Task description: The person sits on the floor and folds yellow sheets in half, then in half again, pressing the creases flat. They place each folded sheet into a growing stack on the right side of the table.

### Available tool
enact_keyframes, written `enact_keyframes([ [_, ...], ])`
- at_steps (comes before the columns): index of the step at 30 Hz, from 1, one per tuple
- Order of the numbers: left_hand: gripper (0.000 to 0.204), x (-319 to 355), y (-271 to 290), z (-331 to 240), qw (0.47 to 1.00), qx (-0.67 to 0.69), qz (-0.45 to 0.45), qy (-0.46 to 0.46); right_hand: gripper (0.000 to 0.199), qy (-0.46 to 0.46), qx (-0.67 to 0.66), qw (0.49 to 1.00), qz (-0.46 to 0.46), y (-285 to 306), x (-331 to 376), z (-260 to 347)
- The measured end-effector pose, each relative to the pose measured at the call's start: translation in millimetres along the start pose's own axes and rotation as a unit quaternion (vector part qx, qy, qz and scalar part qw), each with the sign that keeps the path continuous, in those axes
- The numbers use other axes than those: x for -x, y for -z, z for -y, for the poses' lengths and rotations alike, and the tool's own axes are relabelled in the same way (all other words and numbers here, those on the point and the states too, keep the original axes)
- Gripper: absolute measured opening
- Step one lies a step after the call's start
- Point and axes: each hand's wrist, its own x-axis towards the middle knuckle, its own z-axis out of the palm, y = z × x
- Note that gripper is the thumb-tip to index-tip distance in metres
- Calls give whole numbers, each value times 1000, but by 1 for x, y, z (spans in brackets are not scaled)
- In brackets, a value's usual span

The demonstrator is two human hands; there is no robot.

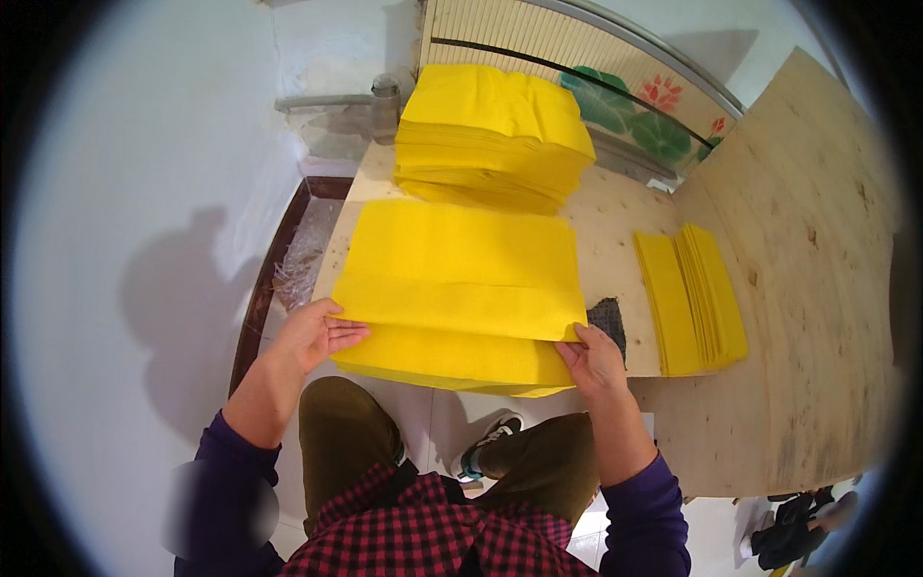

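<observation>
A yellow fabric sheet (461,306) lies partly folded over on top of a pile of like sheets (452,358) at the near edge of the wooden table. My left hand (322,337) pinches the left end of its near folded edge, with the thumb above and the other fingers beneath. At the right end of that same edge, my right hand (593,358) grips it between thumb and fingers. The edge stretches fairly straight between both hands, slightly raised off the layers below.
A tall yellow stack (495,144) stands behind. Folded yellow pieces (690,300) lie at the right, by an upright plywood board (803,279). Dark grey cloth (608,322) sits beside the pile. A clear bottle (386,108) stands at the back left, near the wall (144,144).
</observation>
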Motion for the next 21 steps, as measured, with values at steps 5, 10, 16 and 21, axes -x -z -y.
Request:
enact_keyframes([
  [5, 42, 8, -11, -23, 998, -61, -31, 4, 20, -38, 53, 998, 19, 0, 8, 19],
  [10, 36, -24, -12, -54, 990, -138, -9, 7, 27, -58, 180, 979, 72, 4, -23, 51],
  [16, 33, -69, -28, -77, 988, -152, -34, -24, 33, -35, 280, 955, 93, -4, -84, 72],
  [21, 31, -91, -44, -82, 992, -114, -35, -43, 28, 4, 319, 946, 62, -21, -115, 79],
])
